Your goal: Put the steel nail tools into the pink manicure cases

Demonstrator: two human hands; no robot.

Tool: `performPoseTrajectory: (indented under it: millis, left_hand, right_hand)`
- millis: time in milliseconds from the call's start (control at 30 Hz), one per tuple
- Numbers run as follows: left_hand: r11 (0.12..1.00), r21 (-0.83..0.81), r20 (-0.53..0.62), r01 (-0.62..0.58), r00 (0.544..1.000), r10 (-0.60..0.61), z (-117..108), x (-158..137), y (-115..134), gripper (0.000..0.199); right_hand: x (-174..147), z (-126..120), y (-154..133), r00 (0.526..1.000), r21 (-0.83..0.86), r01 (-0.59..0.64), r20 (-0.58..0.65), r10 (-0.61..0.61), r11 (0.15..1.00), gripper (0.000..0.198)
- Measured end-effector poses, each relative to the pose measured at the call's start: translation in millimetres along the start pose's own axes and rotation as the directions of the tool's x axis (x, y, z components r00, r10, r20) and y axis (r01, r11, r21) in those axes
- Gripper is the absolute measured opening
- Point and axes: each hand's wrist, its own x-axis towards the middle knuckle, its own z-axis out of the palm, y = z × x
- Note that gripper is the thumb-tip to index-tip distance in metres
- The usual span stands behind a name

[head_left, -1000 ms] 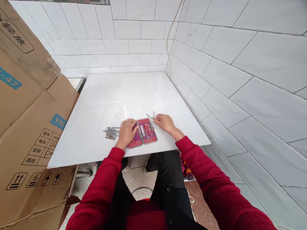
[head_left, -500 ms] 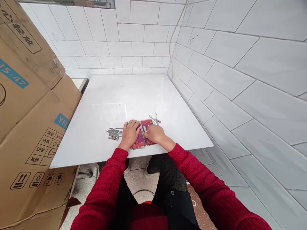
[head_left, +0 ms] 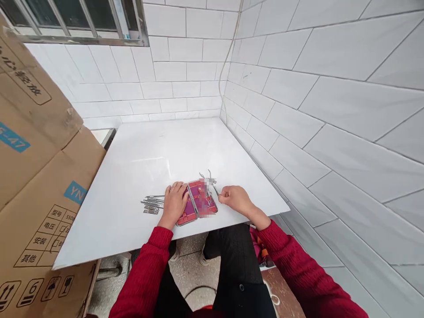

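We log the red-and-purple case (head_left: 189, 210) lying open near the front edge of the white table (head_left: 132, 238). Our left hand (head_left: 174, 204) rests on its left half, fingers laid out loosely. Our right hand (head_left: 236, 198), just beside the right half, pinches a slim metal tool (head_left: 216, 190). Loose metal implements (head_left: 153, 202) lie left of our left hand; a cardboard box (head_left: 49, 181) stands further left.

A brown cardboard box (head_left: 43, 185) stands left of the left grip (head_left: 174, 205); beyond are a metal-barred window (head_left: 76, 20) and thin pale cable (head_left: 219, 81).
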Motion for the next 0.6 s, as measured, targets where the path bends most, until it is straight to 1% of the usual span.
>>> performPoseTrajectory:
  millis: [33, 100, 167, 200, 267, 333, 400, 467, 533, 600]
  left_hand:
    - [1.0, -0.004, -0.004, -0.003, 1.0, 0.003, 0.1, 1.4, 0.3, 0.038]
    - [1.0, -0.006, 0.009, 0.0, 1.0, 0.0, 0.0, 3.1, 1.7, 0.038]
    - [1.0, -0.001, 0.025, 0.012, 1.0, -0.012, -0.7, 3.6, 3.3, 0.038]
    - [1.0, 0.0, 0.032, 0.017, 0.999, -0.017, -1.2, 3.5, 4.1, 0.038]
    - [1.0, 0.001, 0.041, 0.024, 0.999, -0.024, -2.3, 3.2, 5.4, 0.038]
    - [1.0, 0.001, 0.042, 0.027, 0.999, -0.027, -3.2, 3.2, 6.2, 0.038]
    - [1.0, -0.002, 0.037, 0.022, 0.999, -0.022, -3.4, 3.4, 6.4, 0.037]
    - [1.0, -0.005, 0.035, 0.016, 0.999, -0.015, -3.2, 3.7, 6.2, 0.037]
    - [1.0, -0.007, 0.037, 0.013, 0.999, -0.012, -2.6, 3.9, 5.8, 0.037]
    - [1.0, -0.007, 0.041, 0.01, 0.999, -0.01, -1.9, 4.1, 5.4, 0.037]
  right_hand:
    - [5.4, -4.9, 5.7, 0.999, -0.078, -0.031, -0.03, 0.029, 0.997, 0.018]
    - [16.8, -9.5, 15.6, 0.995, -0.197, -0.098, -0.022, 0.095, 0.976, 0.018]
    - [24.5, -6.6, 22.8, 0.991, -0.233, -0.126, 0.004, 0.13, 0.964, 0.02]
    - [25.8, -3.3, 25.0, 0.99, -0.224, -0.137, -0.006, 0.139, 0.965, 0.021]
    - [23.9, 4.6, 25.6, 0.988, -0.164, -0.147, -0.072, 0.137, 0.975, 0.022]
    - [19.1, 12.2, 20.3, 0.986, -0.075, -0.118, -0.125, 0.108, 0.99, 0.021]
    - [16.1, 18.3, 9.5, 0.992, 0.003, -0.064, -0.104, 0.064, 0.998, 0.018]
    - [17.9, 22.5, -3.9, 0.998, 0.028, -0.042, -0.054, 0.044, 0.999, 0.019]
    - [23.5, 25.0, -16.3, 0.999, -0.005, -0.034, -0.03, 0.034, 0.999, 0.017]
    - [30.4, 25.9, -25.1, 1.0, -0.055, -0.028, -0.014, 0.027, 0.998, 0.011]
